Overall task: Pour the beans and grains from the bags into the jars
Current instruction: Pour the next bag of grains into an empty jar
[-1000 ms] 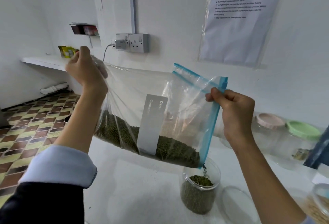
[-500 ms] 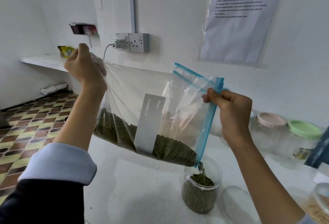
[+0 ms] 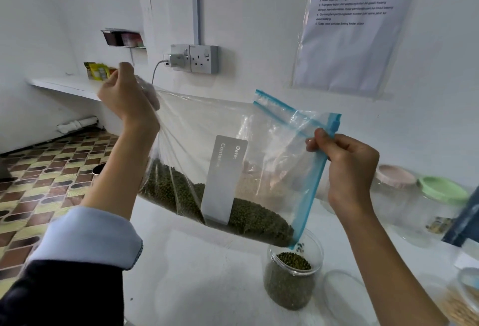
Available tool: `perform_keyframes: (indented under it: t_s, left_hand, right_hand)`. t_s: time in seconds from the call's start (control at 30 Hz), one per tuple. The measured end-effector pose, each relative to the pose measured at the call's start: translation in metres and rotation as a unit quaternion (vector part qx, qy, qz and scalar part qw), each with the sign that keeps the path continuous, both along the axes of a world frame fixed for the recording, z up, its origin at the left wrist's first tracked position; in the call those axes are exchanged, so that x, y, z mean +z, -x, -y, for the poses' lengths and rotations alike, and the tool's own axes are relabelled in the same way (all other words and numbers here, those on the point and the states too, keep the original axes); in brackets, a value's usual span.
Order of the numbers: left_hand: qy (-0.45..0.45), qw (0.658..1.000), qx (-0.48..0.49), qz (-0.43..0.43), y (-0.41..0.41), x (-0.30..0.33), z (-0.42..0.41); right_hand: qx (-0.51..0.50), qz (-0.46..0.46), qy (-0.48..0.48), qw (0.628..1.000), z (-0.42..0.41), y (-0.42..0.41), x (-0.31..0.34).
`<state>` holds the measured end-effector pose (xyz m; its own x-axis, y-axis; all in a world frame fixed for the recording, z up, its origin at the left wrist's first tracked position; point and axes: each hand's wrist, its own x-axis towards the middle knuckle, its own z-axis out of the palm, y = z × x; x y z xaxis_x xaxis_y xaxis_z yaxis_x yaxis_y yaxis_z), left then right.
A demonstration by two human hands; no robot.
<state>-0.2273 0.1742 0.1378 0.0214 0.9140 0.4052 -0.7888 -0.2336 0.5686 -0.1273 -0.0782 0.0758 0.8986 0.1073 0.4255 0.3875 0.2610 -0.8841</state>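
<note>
- Left hand (image 3: 127,97): raised, fingers bunched round the bottom corner of the zip bag (image 3: 220,149), holding it high
- Right hand (image 3: 347,167): thumb and fingers pinching the blue zip strip (image 3: 315,178) at the bag's mouth end
- Zip bag: clear plastic, grey "Date / Contents" label (image 3: 223,180), held tilted in the air, mouth corner lowest, directly over the open jar (image 3: 293,274)
- Green beans (image 3: 246,216): heaped along the bag's lower edge; a few falling from the corner into the jar
- Open jar: clear, upright on the white table (image 3: 197,274), largely filled with green beans
- Lidded jars, 2: pink lid (image 3: 395,175), green lid (image 3: 440,189), at the wall on the right
- Wall socket (image 3: 194,58): charger plugged in
</note>
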Motion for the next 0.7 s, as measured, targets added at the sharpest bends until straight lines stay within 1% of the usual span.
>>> perform_keyframes:
  t_s: [0.07,0.17,0.27,0.37,0.47,0.7]
  left_hand:
    - [0.001,1.0,-0.001,-0.005,-0.0013,-0.0012,-0.0008]
    - [0.002,1.0,-0.004,-0.003,-0.0034,-0.0021,-0.0018]
    - [0.002,1.0,0.0,-0.005,-0.0046,-0.0014,-0.0028]
    - [0.002,1.0,0.001,0.0,-0.0043,-0.0004,-0.0059]
    - [0.007,1.0,0.005,0.004,-0.0032,0.0005,-0.0076]
    - [0.01,1.0,0.005,0.019,-0.0003,-0.0013,-0.0073]
  right_hand:
    - [0.01,0.001,0.014,1.0,-0.0006,0.0,0.001]
    - [-0.014,-0.008,-0.007,1.0,-0.0012,-0.0019,-0.0006]
    - [-0.005,-0.011,0.007,1.0,-0.0027,-0.0015,-0.0014]
    - [-0.017,-0.011,-0.003,1.0,-0.0024,-0.0026,-0.0018]
    - [0.003,-0.003,0.028,1.0,-0.0036,-0.0006,-0.0008]
    - [-0.013,0.005,0.01,1.0,-0.0015,0.0029,-0.0031]
